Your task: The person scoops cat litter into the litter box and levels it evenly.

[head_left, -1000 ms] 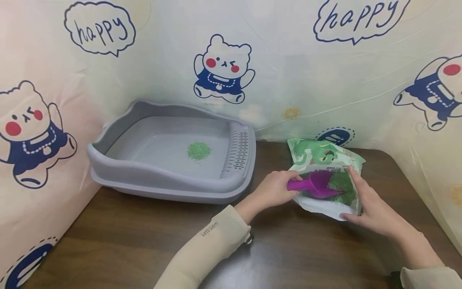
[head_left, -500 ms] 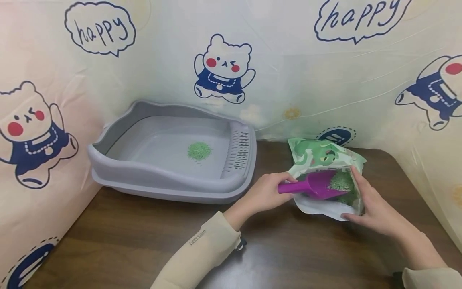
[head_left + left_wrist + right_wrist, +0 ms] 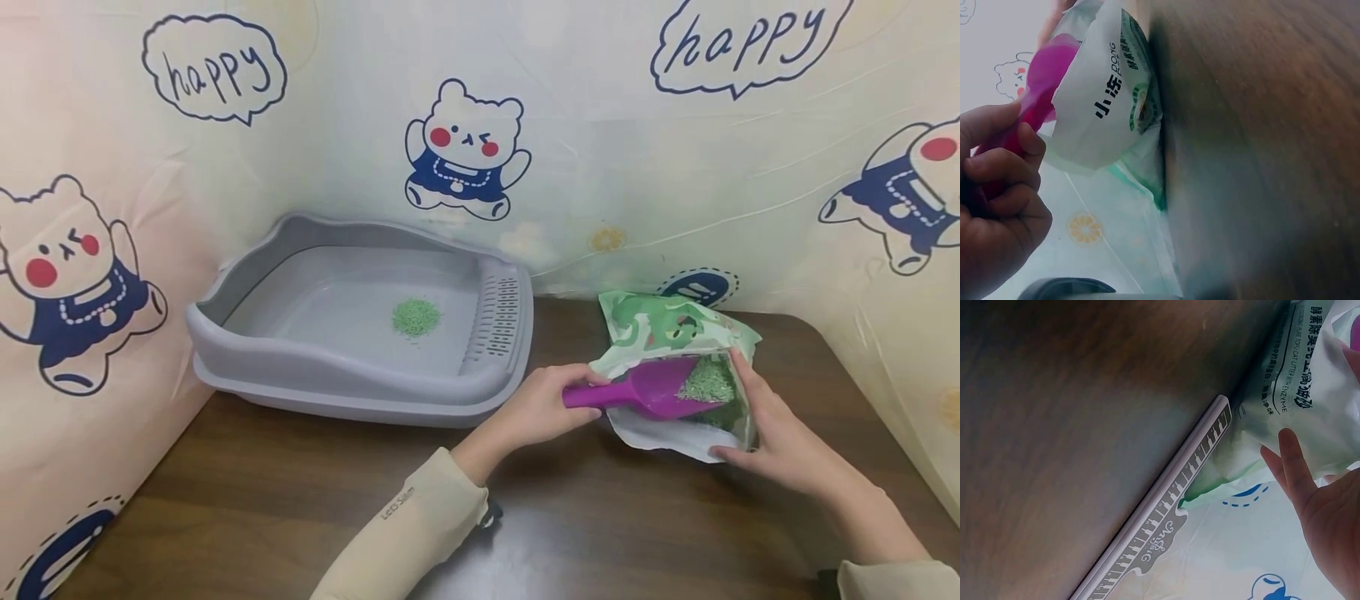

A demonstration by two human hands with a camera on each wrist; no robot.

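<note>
My left hand (image 3: 536, 406) grips the handle of a purple litter scoop (image 3: 651, 392). Its blade lies in the mouth of a cat litter bag (image 3: 654, 323) and carries a heap of green litter (image 3: 708, 381) at the tip. In the left wrist view, curled fingers (image 3: 1007, 169) wrap the scoop's handle, and the bag's white side hides part of the blade. My right hand (image 3: 787, 437) spreads along the bag's right side, thumb at the lower rim. The right wrist view shows its straight fingers (image 3: 1294, 462) against the bag (image 3: 1322, 419).
A grey litter box (image 3: 337, 404) stands left of the bag, with a small pile of green litter (image 3: 416, 317) on its floor and a slotted step at its right end. A printed cloth (image 3: 330, 150) hangs behind the wooden table (image 3: 300, 492). The right wrist view shows a strip with piano-key print (image 3: 1166, 506).
My left hand has drawn the scoop leftward, so less of the blade sits inside the bag and litter now shows heaped on it. The right hand stays on the bag.
</note>
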